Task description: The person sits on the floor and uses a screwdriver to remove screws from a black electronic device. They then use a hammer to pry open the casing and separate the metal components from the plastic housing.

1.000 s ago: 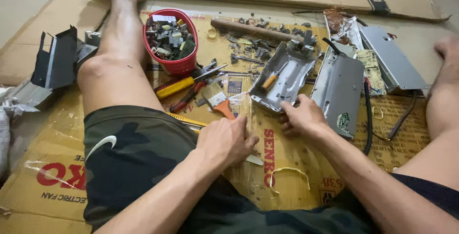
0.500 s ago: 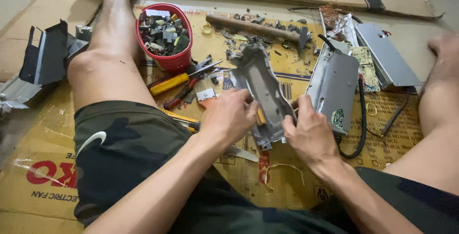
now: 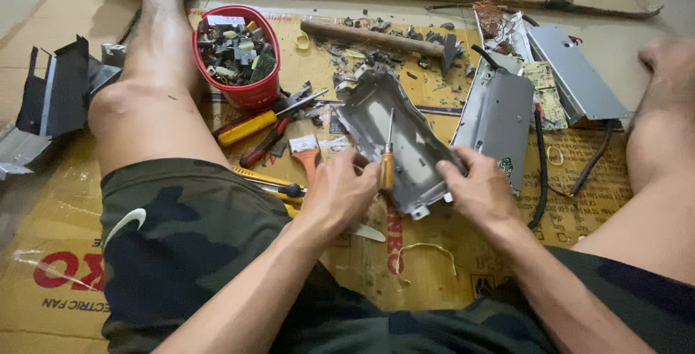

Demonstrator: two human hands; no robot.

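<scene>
I sit on flattened cardboard with my legs spread. Both hands hold a grey metal casing tray (image 3: 405, 137), tilted, in front of me. My left hand (image 3: 339, 191) grips its near left edge. My right hand (image 3: 479, 193) grips its near right corner. Inside the tray, just beside my left fingers, lies a screwdriver (image 3: 387, 169) with an orange-brown handle and its shaft pointing away from me.
A red bowl (image 3: 250, 95) of small scrap parts stands by my left knee. Yellow and red hand tools (image 3: 250, 126) and a brush (image 3: 308, 153) lie left of the tray. A hammer (image 3: 376, 37) lies farther back. To the right are grey metal boxes (image 3: 499, 119), a circuit board (image 3: 544, 93) and black cables (image 3: 539, 173).
The casing tray lay farther away on the cardboard. Both hands took hold of it and drew it closer, and it now sits tilted between them with the screwdriver inside.
</scene>
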